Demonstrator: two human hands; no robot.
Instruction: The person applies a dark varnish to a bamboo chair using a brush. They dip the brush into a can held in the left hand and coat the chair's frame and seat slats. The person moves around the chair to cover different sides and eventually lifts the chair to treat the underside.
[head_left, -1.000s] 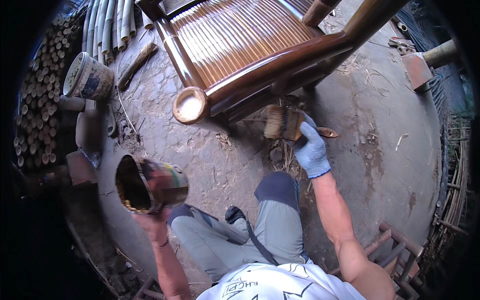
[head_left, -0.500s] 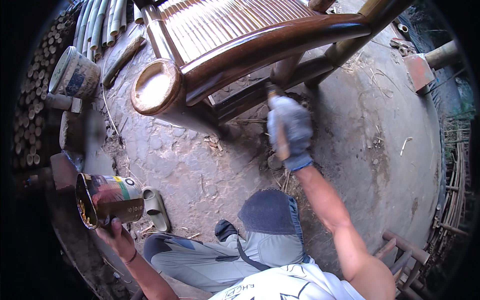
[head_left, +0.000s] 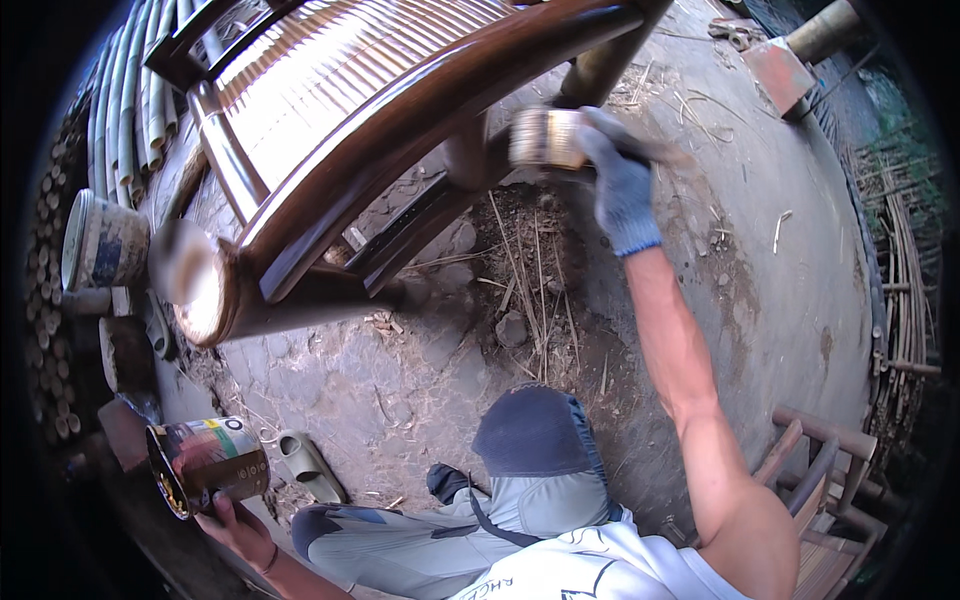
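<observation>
My left hand (head_left: 238, 528), bare, is closed around the lower side of a paint tin (head_left: 218, 465) with a coloured label. The tin is tilted, its open mouth facing left, with brown drips on the rim. My right hand (head_left: 622, 195), in a grey-blue knit glove, grips a wide paintbrush (head_left: 545, 138); motion smears its handle. Its pale bristles point left, close to the leg and lower rail of a bamboo seat (head_left: 400, 145). I cannot tell whether they touch. The seat's frame is glossy dark brown, its slatted top bright with glare.
A dirty bucket (head_left: 105, 240) stands at the left by stacked bamboo poles (head_left: 125, 110). An olive slipper (head_left: 310, 468) lies near my knee. Straw and dirt (head_left: 535, 270) litter the floor under the brush. A brick-red block (head_left: 780, 75) is far right; a small bamboo stool (head_left: 825, 470) stands near right.
My right hand has swung up and away, and the brush bristles now show plainly. The seat sits farther left and tilted in view. The tin appears slightly lower, still held.
</observation>
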